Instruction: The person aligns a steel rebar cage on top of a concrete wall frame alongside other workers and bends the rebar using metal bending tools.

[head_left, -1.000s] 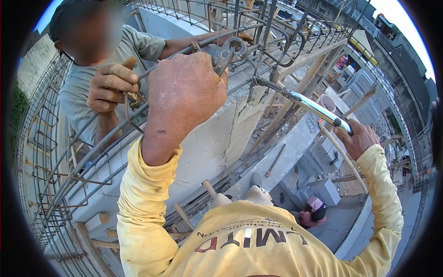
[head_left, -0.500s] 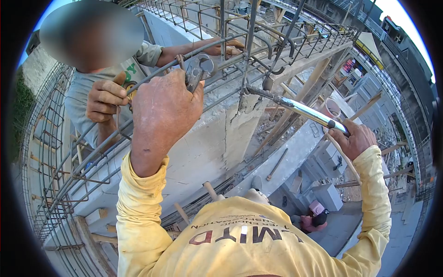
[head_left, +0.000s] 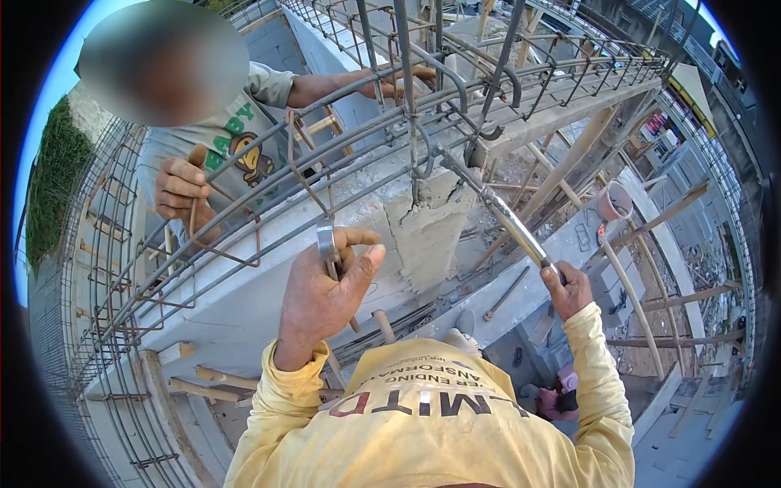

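Observation:
My left hand (head_left: 313, 301) is in front of the concrete wall, below the rebar cage (head_left: 358, 134). Its lower fingers are wrapped round metal pincers (head_left: 326, 244), while the index finger and thumb stick out to the right. My right hand (head_left: 571, 291) grips the dark end of a long bar with a shiny metal sleeve (head_left: 514, 224). That bar slants up to the left, and its thin dark far end meets the bars at the column top (head_left: 431, 191). A bent steel stirrup (head_left: 301, 167) hangs on the cage above my left hand.
Across the cage, a co-worker's hand (head_left: 181, 187) is by a bent rod (head_left: 213, 254); the other hand (head_left: 415, 80) touches the bars. Upright bars (head_left: 405, 73) rise from the column. Below are a bucket (head_left: 614, 202), timber poles (head_left: 569, 154) and a crouching person (head_left: 557, 400).
My left hand has come down and away from the upper bars with the pincers. My right hand has swung the bar's handle lower and to the left.

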`<state>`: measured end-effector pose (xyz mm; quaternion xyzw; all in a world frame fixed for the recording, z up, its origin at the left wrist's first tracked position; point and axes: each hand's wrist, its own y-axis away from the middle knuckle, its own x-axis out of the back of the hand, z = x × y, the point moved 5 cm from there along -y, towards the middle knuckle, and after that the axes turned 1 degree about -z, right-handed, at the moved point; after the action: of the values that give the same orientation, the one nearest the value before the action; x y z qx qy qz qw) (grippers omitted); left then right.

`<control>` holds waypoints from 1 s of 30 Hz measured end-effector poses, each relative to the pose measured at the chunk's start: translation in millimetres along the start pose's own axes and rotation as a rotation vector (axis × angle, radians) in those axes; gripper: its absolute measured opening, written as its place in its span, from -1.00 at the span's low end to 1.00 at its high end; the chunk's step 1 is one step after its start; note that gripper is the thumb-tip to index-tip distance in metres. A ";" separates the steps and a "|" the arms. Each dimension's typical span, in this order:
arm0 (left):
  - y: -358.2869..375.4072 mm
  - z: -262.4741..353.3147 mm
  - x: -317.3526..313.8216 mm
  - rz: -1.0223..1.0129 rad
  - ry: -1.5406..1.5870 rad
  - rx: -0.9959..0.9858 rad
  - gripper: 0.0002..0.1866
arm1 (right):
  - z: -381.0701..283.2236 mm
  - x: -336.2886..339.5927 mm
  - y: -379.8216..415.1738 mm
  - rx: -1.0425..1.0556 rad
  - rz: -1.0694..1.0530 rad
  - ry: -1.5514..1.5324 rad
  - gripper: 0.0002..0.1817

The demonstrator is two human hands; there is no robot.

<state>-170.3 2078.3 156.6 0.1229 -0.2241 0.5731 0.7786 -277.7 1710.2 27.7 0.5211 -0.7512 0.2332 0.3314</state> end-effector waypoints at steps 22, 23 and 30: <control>-90.5 -18.0 -74.0 0.303 -0.192 0.004 -0.57 | 35.1 -150.3 12.7 0.132 -0.075 -0.683 -0.33; -90.1 -17.2 -74.8 0.293 -0.178 -0.006 -0.59 | 35.4 -144.1 10.8 0.170 -0.051 -0.647 -0.32; -92.5 -11.6 -80.1 0.340 -0.215 -0.038 -0.70 | 75.9 -171.1 -0.1 0.090 -0.151 -0.789 -0.30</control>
<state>-99.6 1987.5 113.3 0.1291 -0.3344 0.6755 0.6444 -256.4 1764.9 -150.0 0.6382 -0.7695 0.0230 0.0108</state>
